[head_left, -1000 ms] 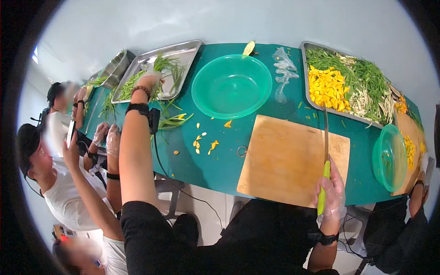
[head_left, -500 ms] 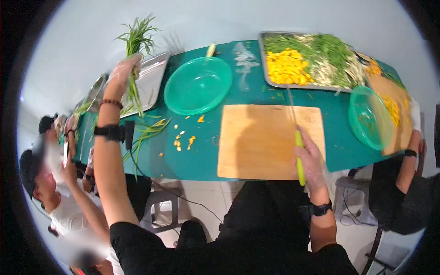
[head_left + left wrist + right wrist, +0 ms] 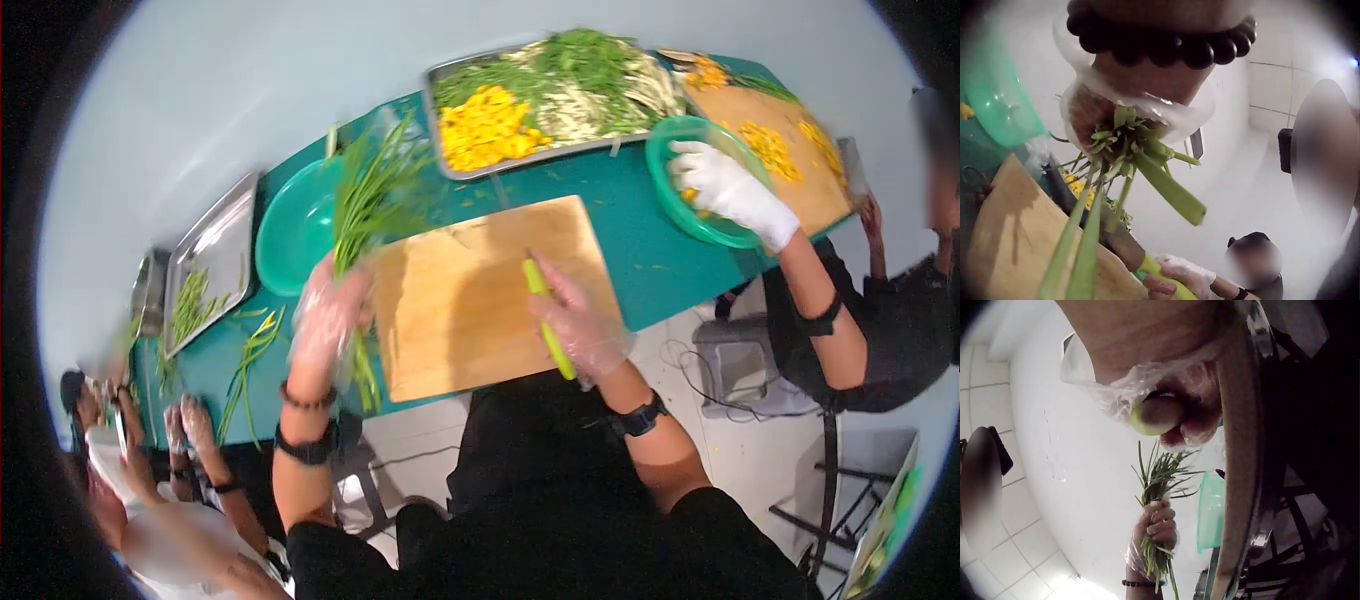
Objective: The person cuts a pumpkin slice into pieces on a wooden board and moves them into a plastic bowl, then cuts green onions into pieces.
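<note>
My left hand (image 3: 330,310), in a clear plastic glove, grips a bunch of long green stalks with narrow leaves (image 3: 372,205) at the left edge of the cutting board (image 3: 470,300). Their leafy tops point away from me, and the stalk ends (image 3: 1175,194) stick out below the fist in the left wrist view. My gloved right hand (image 3: 580,325) holds a knife by its lime-green handle (image 3: 545,305) over the right part of the board. The blade (image 3: 1124,247) shows in the left wrist view.
Behind the board lies a metal tray (image 3: 545,155) of cut yellow pieces, greens and white strips. A green basin (image 3: 285,235) and a second metal tray (image 3: 205,250) stand left, near loose stalks (image 3: 250,365). To the right, another person's white-gloved hand (image 3: 735,190) reaches into a green bowl (image 3: 660,155).
My left hand has lifted the bunch from the left tray and brought it right, to the board. My right hand keeps the knife over the board. The neighbour's gloved hand has moved into the bowl.
</note>
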{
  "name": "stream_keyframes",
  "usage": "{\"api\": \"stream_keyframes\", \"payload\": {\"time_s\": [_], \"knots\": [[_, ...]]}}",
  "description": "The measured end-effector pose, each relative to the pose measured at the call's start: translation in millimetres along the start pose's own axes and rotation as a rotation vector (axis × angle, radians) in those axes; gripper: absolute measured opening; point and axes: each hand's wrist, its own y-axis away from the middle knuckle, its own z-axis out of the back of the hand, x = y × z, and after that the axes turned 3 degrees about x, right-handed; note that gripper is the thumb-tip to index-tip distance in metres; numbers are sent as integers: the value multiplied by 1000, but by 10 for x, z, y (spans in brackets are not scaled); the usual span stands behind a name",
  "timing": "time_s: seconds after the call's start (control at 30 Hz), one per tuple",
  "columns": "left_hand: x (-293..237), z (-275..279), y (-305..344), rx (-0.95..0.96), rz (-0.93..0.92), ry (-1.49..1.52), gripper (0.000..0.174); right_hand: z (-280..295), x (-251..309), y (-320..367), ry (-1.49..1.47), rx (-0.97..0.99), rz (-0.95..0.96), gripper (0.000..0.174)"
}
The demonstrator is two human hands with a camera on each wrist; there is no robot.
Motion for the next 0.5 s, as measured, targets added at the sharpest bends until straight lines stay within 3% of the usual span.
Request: {"api": "stream_keyframes", "payload": {"time_s": [0.17, 0.23, 0.3, 0.37, 0.43, 0.47, 0.5], "knots": [[5, 394, 121, -134, 56, 85, 20, -22, 176, 51, -94, 111, 10, 69], [-85, 688, 52, -261, -9, 68, 23, -23, 242, 63, -132, 146, -41, 69], [-140, 1114, -75, -177, -274, 58, 29, -23, 212, 35, -144, 155, -13, 72], [-307, 1498, -364, -302, -218, 185, 30, -20, 141, 20, -149, 140, 3, 73], [-631, 1400, -270, -393, -349, 128, 32, -39, 71, -1, -153, 112, 11, 72], [-494, 1784, -608, -511, -308, 254, 33, -46, 70, 8, -132, 78, 3, 72], [-352, 2090, -733, -540, -220, 101, 35, -18, 73, 35, -112, 58, -6, 71]]}}
